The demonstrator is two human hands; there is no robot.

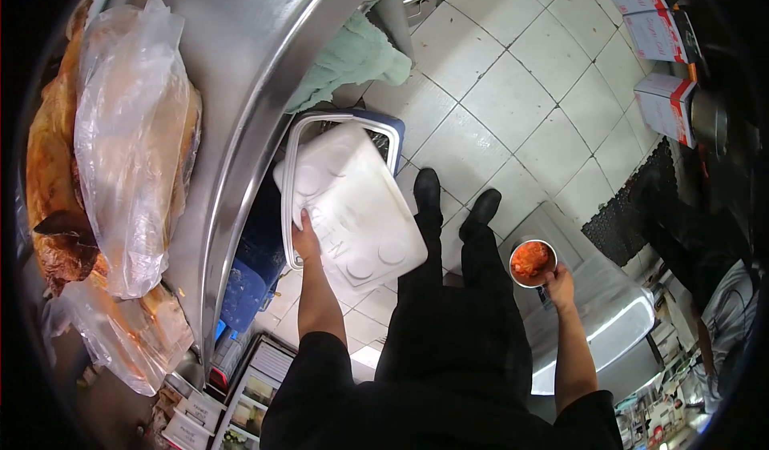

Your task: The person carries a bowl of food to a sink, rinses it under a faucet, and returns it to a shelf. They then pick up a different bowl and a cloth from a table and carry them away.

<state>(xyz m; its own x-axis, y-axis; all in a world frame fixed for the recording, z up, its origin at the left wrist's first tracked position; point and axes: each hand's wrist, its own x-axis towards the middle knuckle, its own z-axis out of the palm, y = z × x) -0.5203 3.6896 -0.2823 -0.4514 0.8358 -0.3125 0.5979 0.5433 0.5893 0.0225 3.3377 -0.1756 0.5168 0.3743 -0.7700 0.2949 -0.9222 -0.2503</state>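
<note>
My left hand (pixel 304 240) grips the near-left edge of a white cooler lid (pixel 352 202), which has round recesses and some lettering. The lid is tilted partly over a blue-and-white cooler (pixel 390 124), and a strip of dark lining shows at its opening. The rest of its inside is hidden. On the other side of my legs, my right hand (pixel 561 287) is closed on a round metal cup (pixel 513 272). Chunky orange-red food (pixel 531 259) fills much of the cup. A dark piece, perhaps its handle, shows below the fingers.
Plastic-wrapped roasted meat (pixel 132 154) lies on the steel counter (pixel 232 34) at left. A green towel (pixel 352 62) hangs by its edge. A steel surface (pixel 593 314) is at my right. Boxes (pixel 663 106) and another person (pixel 725 306) are at far right, above the tiled floor (pixel 513 82).
</note>
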